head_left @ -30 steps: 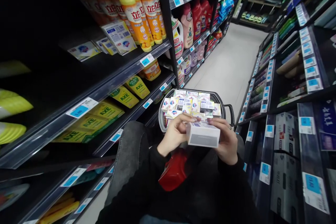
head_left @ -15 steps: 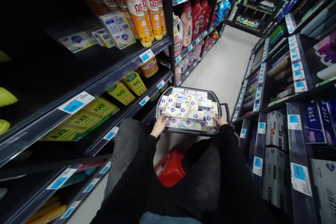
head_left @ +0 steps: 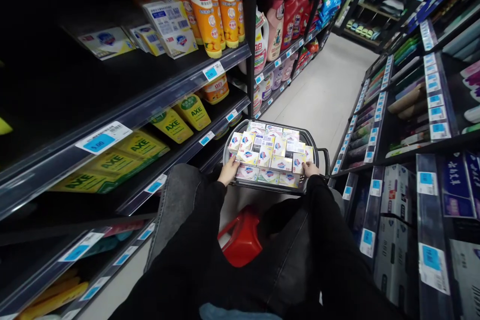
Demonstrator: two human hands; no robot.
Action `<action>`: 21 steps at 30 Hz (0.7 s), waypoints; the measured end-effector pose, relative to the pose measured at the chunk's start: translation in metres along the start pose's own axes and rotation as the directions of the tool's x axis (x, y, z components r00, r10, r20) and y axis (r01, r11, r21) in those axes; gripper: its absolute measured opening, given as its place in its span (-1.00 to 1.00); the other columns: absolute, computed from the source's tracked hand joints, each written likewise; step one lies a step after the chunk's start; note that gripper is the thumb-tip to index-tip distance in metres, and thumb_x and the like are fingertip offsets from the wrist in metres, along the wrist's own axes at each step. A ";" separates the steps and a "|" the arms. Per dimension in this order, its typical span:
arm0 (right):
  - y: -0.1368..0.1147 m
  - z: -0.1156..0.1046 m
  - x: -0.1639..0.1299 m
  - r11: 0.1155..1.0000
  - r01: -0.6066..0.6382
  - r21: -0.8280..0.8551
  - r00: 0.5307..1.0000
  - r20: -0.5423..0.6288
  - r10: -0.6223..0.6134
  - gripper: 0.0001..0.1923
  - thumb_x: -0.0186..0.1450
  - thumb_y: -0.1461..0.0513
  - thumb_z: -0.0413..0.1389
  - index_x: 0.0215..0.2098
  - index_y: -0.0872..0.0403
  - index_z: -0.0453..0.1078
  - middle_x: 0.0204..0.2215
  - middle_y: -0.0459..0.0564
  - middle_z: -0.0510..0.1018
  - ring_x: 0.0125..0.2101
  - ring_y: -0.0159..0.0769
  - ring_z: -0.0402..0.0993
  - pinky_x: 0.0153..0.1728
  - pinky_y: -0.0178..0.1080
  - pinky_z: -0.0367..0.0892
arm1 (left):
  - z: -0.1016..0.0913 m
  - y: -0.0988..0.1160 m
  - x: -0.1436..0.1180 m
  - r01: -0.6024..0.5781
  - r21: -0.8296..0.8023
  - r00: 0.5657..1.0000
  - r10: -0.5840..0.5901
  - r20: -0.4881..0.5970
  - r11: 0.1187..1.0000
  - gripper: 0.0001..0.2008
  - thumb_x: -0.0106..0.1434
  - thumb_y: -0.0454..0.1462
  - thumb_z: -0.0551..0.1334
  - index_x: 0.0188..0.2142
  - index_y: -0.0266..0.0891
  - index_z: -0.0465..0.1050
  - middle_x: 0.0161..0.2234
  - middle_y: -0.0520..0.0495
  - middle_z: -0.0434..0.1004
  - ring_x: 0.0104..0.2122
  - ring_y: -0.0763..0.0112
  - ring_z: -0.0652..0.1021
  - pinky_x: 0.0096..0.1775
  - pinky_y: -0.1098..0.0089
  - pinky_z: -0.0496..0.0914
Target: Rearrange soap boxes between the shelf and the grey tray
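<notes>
A dark-rimmed basket point(head_left: 313, 140) in front of my knees is piled with small white and yellow soap boxes point(head_left: 264, 156) in rows. At the near left end of the upper row, my left hand point(head_left: 228, 171) presses its fingers against the end box. My right hand point(head_left: 311, 169) grips the opposite end of that row, its fingers on an upright soap box point(head_left: 299, 163). Another row of boxes lies beneath, at the near side. The palms and some fingertips are hidden.
On the left shelf stand soap packs point(head_left: 169, 27), orange detergent bottles point(head_left: 204, 7) and yellow AXE packs point(head_left: 172, 124). Shelves with boxed goods point(head_left: 393, 240) line the right. A red plastic object point(head_left: 242, 240) is between my legs; the pale aisle floor point(head_left: 315, 80) runs ahead.
The view has shifted slightly, so the left shelf's bottles appear higher and farther right. Both hands have crept slightly up and inward along the row's ends; the boxes keep their arrangement.
</notes>
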State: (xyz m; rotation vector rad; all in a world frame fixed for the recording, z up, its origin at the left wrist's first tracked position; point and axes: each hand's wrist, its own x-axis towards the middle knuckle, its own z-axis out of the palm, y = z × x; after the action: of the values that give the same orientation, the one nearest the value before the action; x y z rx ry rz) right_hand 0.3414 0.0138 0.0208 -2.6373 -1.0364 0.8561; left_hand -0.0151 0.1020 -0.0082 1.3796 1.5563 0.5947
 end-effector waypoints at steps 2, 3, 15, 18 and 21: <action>-0.002 0.001 0.000 1.000 0.002 -0.017 1.000 -0.001 -0.002 -0.64 0.32 0.16 0.06 -0.02 0.18 0.47 -0.07 0.22 0.57 -0.03 -0.12 0.49 0.00 -0.22 0.32 | 0.001 0.004 0.001 0.035 0.015 0.999 -0.035 0.014 0.999 -0.46 0.25 -0.22 0.21 0.22 -0.32 0.35 0.09 -0.27 0.49 0.15 0.05 0.44 0.21 0.17 0.24; -0.003 0.001 0.000 1.000 0.002 -0.024 1.000 0.008 -0.002 -0.65 0.31 0.15 0.08 -0.03 0.18 0.47 -0.06 0.23 0.56 -0.04 -0.11 0.50 -0.02 -0.21 0.33 | 0.002 0.005 0.000 0.046 0.018 0.999 -0.046 0.012 0.999 -0.45 0.25 -0.22 0.21 0.22 -0.33 0.35 0.07 -0.27 0.51 0.14 0.05 0.45 0.21 0.18 0.24; -0.010 0.001 -0.008 0.998 0.050 -0.048 0.998 0.044 -0.048 -0.57 0.29 0.11 0.13 0.04 0.18 0.37 0.00 0.20 0.53 0.01 -0.09 0.46 -0.01 -0.24 0.28 | 0.000 0.010 -0.010 0.083 -0.036 0.996 -0.083 0.016 0.996 -0.44 0.26 -0.27 0.20 0.24 -0.40 0.32 0.09 -0.26 0.49 0.17 0.11 0.43 0.22 0.26 0.23; -0.010 0.003 -0.010 0.995 0.077 -0.057 0.997 0.034 -0.075 -0.52 0.26 0.14 0.17 0.08 0.21 0.31 0.04 0.24 0.50 0.02 -0.10 0.44 -0.03 -0.25 0.28 | 0.001 0.011 -0.011 0.081 -0.040 0.997 -0.080 0.017 0.996 -0.43 0.25 -0.26 0.21 0.24 -0.39 0.32 0.05 -0.25 0.52 0.14 0.11 0.45 0.21 0.25 0.24; -0.011 0.004 -0.012 0.993 0.095 -0.074 0.995 0.014 -0.095 -0.51 0.24 0.15 0.19 0.05 0.24 0.30 0.02 0.29 0.49 0.01 -0.09 0.44 -0.05 -0.24 0.30 | 0.003 0.009 -0.011 0.083 -0.046 0.996 -0.082 0.015 0.995 -0.42 0.25 -0.25 0.20 0.25 -0.37 0.30 0.03 -0.24 0.55 0.12 0.13 0.47 0.21 0.24 0.25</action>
State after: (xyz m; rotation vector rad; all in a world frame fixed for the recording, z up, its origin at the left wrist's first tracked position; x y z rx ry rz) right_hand 0.3253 0.0139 0.0272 -2.6218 -1.2082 0.8267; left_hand -0.0091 0.0929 0.0015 1.2757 1.5714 0.5663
